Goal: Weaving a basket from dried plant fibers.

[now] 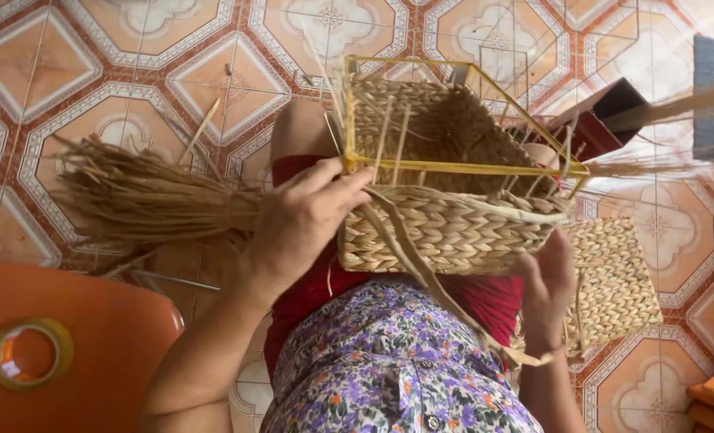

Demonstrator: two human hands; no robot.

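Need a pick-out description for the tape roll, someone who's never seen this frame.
Start at the orange plastic seat in the bottom-left corner, left of the person's left hand on the half-woven basket. The tape roll lies flat on it: a yellowish ring, the only round thing among straw and weave.

We've got one head cam only, looking steeply down from close range at our lap and the tiled floor [76, 72] beyond.
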